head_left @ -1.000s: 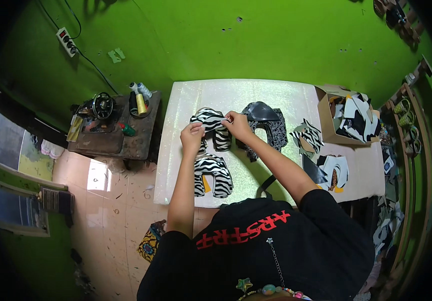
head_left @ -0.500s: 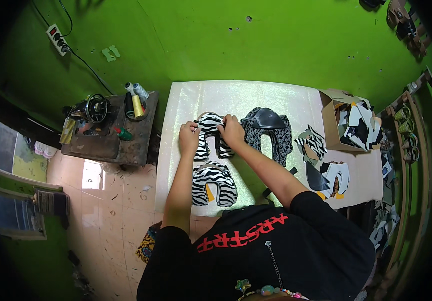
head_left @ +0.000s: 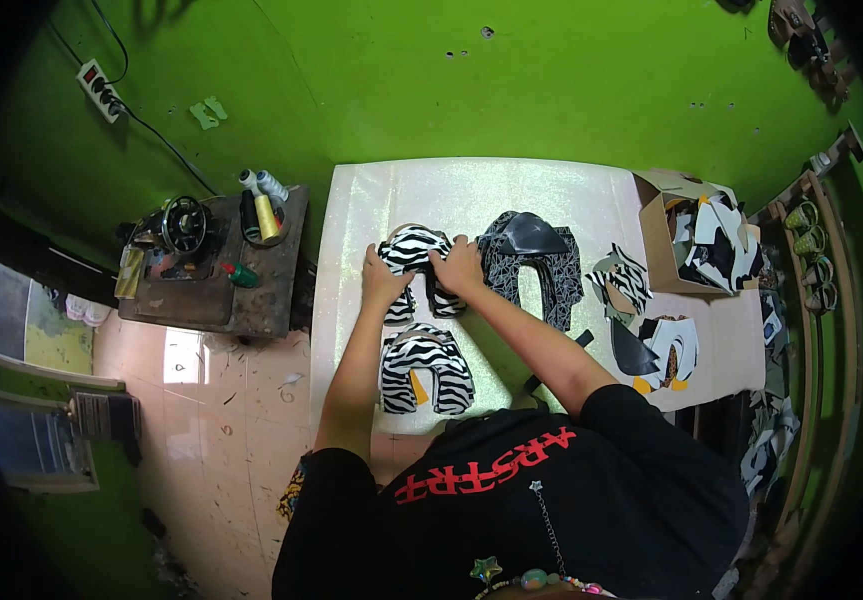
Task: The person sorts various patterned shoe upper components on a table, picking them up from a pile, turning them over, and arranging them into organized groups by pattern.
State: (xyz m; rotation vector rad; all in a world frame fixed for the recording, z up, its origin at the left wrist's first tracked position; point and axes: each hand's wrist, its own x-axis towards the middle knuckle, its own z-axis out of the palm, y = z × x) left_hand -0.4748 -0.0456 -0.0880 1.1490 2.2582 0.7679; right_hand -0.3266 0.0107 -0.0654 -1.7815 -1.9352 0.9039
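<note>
A stack of U-shaped zebra-striped pieces, which look like shoe uppers, lies on the pale table with its curve pointing away from me. My left hand grips its left side, thumb and fingers at the edge. On the opposite side my right hand closes over the right shoulder of the same stack. Nearer to me is a second zebra-striped stack, which neither hand touches. Just right of my right hand sits a dark patterned U-shaped stack with a smooth black piece on top.
Loose zebra cutouts and a black curved piece lie on the table's right part. A cardboard box of scraps stands behind them. Left of the table, a wooden stand carries a sewing machine and thread cones.
My left hand has shifted to the outer left edge of the far zebra stack. My right hand stays on its right side. The whole view has moved slightly.
</note>
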